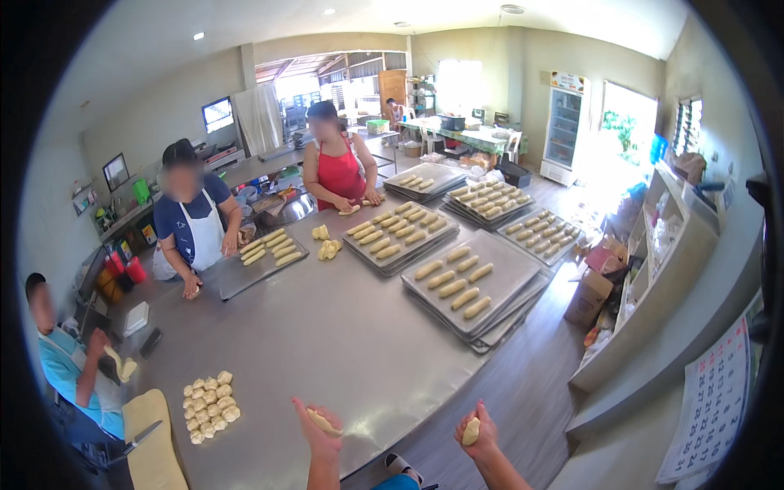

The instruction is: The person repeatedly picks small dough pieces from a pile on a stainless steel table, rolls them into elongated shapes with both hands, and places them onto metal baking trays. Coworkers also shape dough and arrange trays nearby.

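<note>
Above the near edge of the steel table (pixel 269 343), my left hand (pixel 320 439) holds an elongated piece of dough (pixel 325 422) against its palm, thumb and fingers pointing upward. My right hand (pixel 487 433) is out past the table edge on the right, its fingers curled around a smaller-looking piece of dough (pixel 471 431). Nearest to both hands is a stack of metal trays (pixel 513 269), whose top one carries several shaped dough rolls (pixel 453 287). A cluster of round dough pieces (pixel 211 406) sits on the table to the left.
Further trays of rolls (pixel 400 233) stand along the table's far right. A worker in a red apron (pixel 339 171), one in a white apron (pixel 200 224) and one in light blue (pixel 73 376) handle dough. A knife (pixel 143 437) lies on a dough sheet (pixel 147 469). Shelves (pixel 653 269) line the right wall.
</note>
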